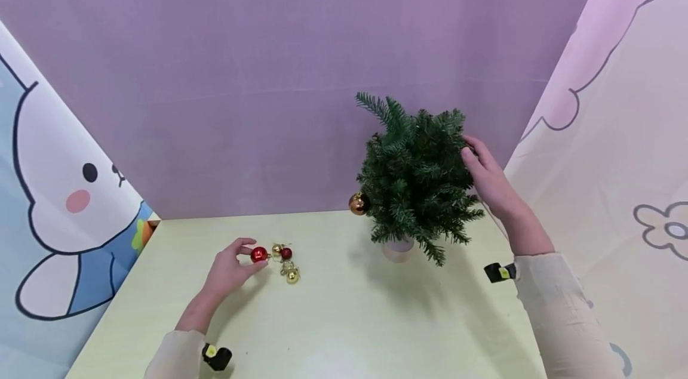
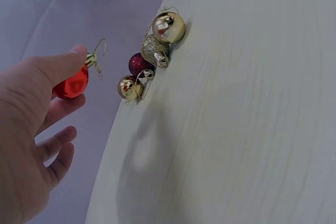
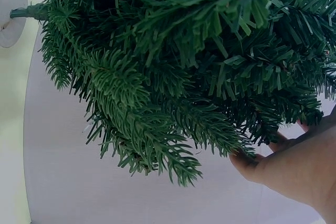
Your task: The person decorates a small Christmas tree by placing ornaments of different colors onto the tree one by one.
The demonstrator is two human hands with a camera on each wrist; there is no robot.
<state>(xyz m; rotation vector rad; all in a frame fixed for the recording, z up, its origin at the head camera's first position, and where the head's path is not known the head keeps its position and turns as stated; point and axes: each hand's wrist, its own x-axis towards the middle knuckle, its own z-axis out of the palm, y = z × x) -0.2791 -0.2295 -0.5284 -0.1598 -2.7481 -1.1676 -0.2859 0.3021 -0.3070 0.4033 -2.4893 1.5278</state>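
The left sleeve (image 1: 176, 357) and right sleeve (image 1: 561, 319) are plain cream cloth, the right one wrinkled, with a small black device (image 1: 221, 361) bearing a yellow patch (image 1: 212, 351) at each cuff (image 1: 536, 261).

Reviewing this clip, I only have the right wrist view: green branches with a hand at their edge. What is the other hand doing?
Observer: The left hand pinches a shiny red bauble in its fingers.
Operator: Is there an ornament on the tree that my view misses?
Observer: Yes, the head view shows a copper bauble at the left edge of the tree.
Operator: And are there more ornaments on the table?
Observer: Yes, a cluster of four baubles lies there: two shiny gold, one glittery gold and one dark red.
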